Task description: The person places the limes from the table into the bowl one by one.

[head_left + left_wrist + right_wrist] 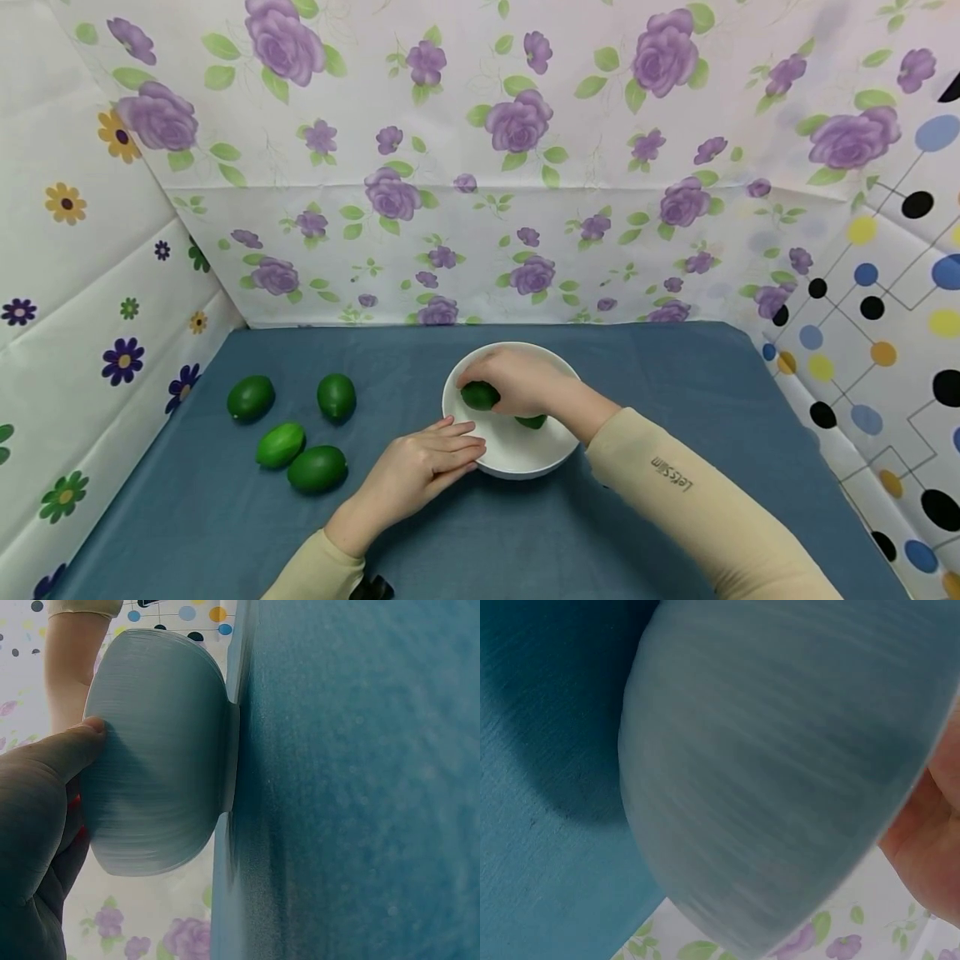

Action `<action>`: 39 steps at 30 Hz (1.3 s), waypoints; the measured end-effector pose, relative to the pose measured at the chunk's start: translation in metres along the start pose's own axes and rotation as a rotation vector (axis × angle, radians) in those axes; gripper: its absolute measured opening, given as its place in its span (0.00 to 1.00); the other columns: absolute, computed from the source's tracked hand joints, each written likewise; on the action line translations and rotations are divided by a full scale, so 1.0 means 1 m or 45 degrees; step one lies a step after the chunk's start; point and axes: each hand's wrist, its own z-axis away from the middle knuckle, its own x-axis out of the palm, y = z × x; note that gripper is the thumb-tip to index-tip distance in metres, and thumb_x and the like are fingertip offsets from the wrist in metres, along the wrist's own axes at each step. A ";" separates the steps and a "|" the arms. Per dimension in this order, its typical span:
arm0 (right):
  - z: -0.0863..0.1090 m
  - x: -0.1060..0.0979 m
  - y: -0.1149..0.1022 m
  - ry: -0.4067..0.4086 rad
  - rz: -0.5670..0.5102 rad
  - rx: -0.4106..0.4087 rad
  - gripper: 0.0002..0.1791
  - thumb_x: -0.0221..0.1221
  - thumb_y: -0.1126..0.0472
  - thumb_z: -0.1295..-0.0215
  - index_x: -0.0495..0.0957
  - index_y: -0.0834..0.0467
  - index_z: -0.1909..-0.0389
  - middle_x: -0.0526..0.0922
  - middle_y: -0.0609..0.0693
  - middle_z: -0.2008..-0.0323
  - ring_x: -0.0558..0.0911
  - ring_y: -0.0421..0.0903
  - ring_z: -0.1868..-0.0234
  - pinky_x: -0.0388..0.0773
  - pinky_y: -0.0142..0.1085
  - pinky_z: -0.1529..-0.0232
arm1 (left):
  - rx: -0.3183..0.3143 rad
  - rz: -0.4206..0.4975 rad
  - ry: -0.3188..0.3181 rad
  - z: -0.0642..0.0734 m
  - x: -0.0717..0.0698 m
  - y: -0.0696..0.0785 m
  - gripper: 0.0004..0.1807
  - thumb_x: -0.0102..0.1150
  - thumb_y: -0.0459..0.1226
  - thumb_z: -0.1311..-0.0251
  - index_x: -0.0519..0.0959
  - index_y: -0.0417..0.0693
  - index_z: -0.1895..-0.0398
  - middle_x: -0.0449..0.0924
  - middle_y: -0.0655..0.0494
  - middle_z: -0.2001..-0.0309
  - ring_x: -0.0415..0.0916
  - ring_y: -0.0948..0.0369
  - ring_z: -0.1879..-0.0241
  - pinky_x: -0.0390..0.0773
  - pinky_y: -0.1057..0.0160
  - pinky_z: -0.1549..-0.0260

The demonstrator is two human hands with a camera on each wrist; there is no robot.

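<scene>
A white bowl (pixel 517 462) stands on the blue cloth. Over its open top, my right hand (pixel 517 379) grips a dark green lime (pixel 480 396) near the left inner side. Another lime (pixel 531 422) shows in the bowl below that wrist, partly hidden. My left hand (pixel 420 467) holds the bowl's near-left rim, fingers over the edge; in the left wrist view its thumb (pixel 86 735) presses the outer wall. The right wrist view shows mostly the bowl's outside (pixel 780 765), and part of the right hand (pixel 930 840) beyond the rim; the gripped lime is hidden there.
Several limes lie on the blue cloth (pixel 637 533) left of the bowl: one far left (pixel 251 398), one farther back (pixel 336 397), a lighter one (pixel 281 445) and a nearer one (pixel 318 469). Flowered sheeting (pixel 450 250) rises behind; a dotted sheet (pixel 862 333) stands at right.
</scene>
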 end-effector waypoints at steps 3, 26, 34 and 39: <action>0.000 0.001 0.000 0.007 -0.008 0.007 0.30 0.77 0.64 0.37 0.84 0.48 0.33 0.86 0.42 0.39 0.81 0.48 0.34 0.76 0.44 0.30 | 0.003 0.001 0.004 0.000 0.000 0.000 0.19 0.75 0.36 0.34 0.89 0.52 0.40 0.89 0.59 0.44 0.81 0.59 0.35 0.74 0.57 0.29; 0.005 0.019 -0.002 0.084 -0.010 0.114 0.29 0.76 0.71 0.40 0.86 0.50 0.38 0.88 0.44 0.43 0.85 0.47 0.43 0.84 0.43 0.42 | 0.006 0.000 -0.001 0.000 0.000 -0.001 0.20 0.74 0.36 0.34 0.89 0.52 0.39 0.89 0.59 0.44 0.81 0.60 0.35 0.74 0.55 0.30; 0.010 0.017 -0.002 0.114 0.094 0.224 0.28 0.74 0.68 0.37 0.86 0.47 0.37 0.88 0.45 0.45 0.86 0.48 0.48 0.85 0.43 0.50 | 0.009 -0.008 0.007 0.000 0.002 -0.001 0.20 0.76 0.37 0.35 0.89 0.52 0.40 0.89 0.59 0.44 0.82 0.59 0.35 0.74 0.55 0.30; 0.012 0.019 0.000 0.134 0.141 0.239 0.26 0.74 0.63 0.35 0.85 0.45 0.36 0.88 0.44 0.45 0.86 0.47 0.47 0.86 0.43 0.49 | 0.018 -0.021 0.009 0.001 0.003 -0.002 0.20 0.76 0.37 0.36 0.89 0.52 0.40 0.89 0.59 0.44 0.82 0.59 0.36 0.75 0.54 0.30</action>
